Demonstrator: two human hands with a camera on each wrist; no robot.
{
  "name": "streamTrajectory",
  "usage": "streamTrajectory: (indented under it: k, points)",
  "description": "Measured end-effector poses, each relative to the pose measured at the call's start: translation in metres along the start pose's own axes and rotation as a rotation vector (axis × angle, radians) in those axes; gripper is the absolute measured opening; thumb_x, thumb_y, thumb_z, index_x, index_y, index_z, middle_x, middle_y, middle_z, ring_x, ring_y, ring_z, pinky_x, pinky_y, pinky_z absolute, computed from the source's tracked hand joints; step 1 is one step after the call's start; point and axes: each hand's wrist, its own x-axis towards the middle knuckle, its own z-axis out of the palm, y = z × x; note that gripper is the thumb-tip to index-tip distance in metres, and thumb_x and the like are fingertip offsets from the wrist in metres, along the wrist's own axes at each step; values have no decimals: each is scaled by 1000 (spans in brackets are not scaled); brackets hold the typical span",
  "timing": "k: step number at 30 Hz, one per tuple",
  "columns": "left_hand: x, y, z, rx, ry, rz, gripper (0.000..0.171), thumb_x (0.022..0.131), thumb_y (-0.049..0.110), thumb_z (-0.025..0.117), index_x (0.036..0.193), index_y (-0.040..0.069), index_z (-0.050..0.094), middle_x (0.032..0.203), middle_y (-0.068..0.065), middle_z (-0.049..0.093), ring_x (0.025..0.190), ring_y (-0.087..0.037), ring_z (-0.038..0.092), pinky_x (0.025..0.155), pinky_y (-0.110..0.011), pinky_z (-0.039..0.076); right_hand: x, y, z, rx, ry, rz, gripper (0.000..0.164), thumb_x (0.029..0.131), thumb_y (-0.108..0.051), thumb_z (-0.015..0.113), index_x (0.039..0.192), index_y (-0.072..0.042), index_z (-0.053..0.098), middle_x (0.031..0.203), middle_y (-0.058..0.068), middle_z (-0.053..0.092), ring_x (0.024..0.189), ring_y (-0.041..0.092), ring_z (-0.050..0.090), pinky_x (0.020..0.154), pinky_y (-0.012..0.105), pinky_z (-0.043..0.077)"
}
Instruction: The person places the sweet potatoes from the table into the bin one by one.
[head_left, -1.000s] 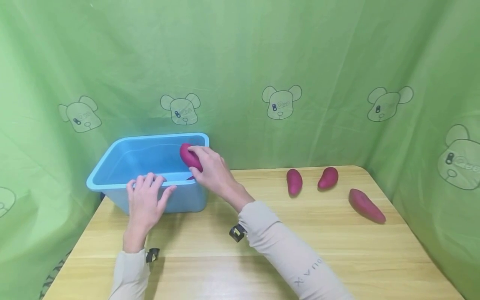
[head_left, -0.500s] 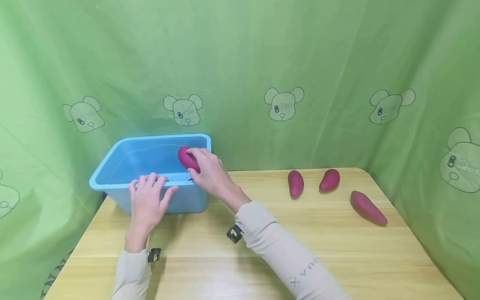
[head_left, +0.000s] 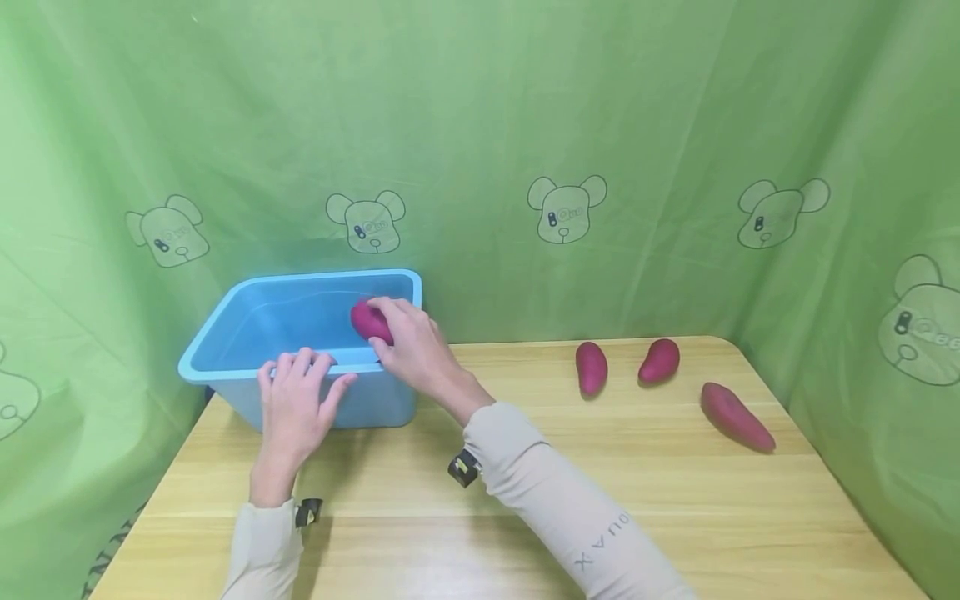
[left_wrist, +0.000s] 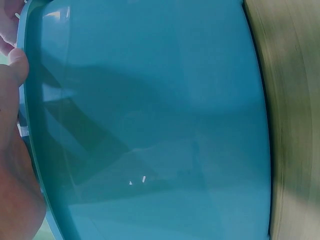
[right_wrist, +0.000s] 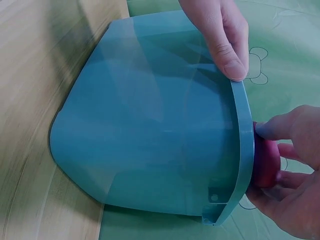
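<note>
My right hand (head_left: 422, 348) grips a purple-red sweet potato (head_left: 370, 321) over the right part of a blue plastic bin (head_left: 375, 400). Seen from the right wrist, the sweet potato (right_wrist: 266, 162) shows just beyond the bin's rim, between thumb and fingers. My left hand (head_left: 294, 408) holds the near rim of the bin, fingers hooked over it and thumb on the outer side. The left wrist view shows mostly the bin's outer wall (left_wrist: 150, 120), with part of the left hand (left_wrist: 15, 165) at the left edge. Most of the bin's floor is hidden.
Three more sweet potatoes lie on the wooden table (head_left: 570, 517) at the right: one upright-lying sweet potato (head_left: 592, 369), a shorter sweet potato (head_left: 659, 361) and a longer, tapered sweet potato (head_left: 737, 417). A green curtain (head_left: 480, 125) with printed bear heads surrounds the table.
My right hand has moved slightly left and down with the sweet potato, lower into the bin. The left hand keeps its hold on the rim. The head view has shifted a little.
</note>
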Motion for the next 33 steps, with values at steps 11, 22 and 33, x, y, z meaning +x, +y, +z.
streamTrajectory:
  k: [11, 22, 33]
  points:
    - [0, 0, 0, -3, 14, 10, 38, 89, 52, 56, 95, 14, 59, 98, -7, 56, 95, -31, 46, 90, -55, 25, -1, 1, 3, -61, -2, -32, 46, 87, -15, 67, 130, -11, 51, 125, 6, 57, 107, 17, 58, 87, 26, 47]
    - [0, 0, 1, -1, 20, 11, 38, 89, 52, 56, 95, 14, 59, 97, -7, 55, 95, -32, 46, 90, -56, 24, -6, 6, -2, -55, 19, -44, 38, 87, -16, 67, 123, -11, 56, 121, 4, 58, 109, 17, 56, 91, 28, 45]
    - [0, 0, 0, 0, 29, 18, 38, 88, 51, 58, 94, 14, 59, 98, -8, 56, 96, -33, 46, 90, -56, 24, -15, 16, -12, -88, 56, -13, 37, 87, -17, 67, 122, -14, 58, 123, 2, 55, 104, 16, 53, 88, 29, 45]
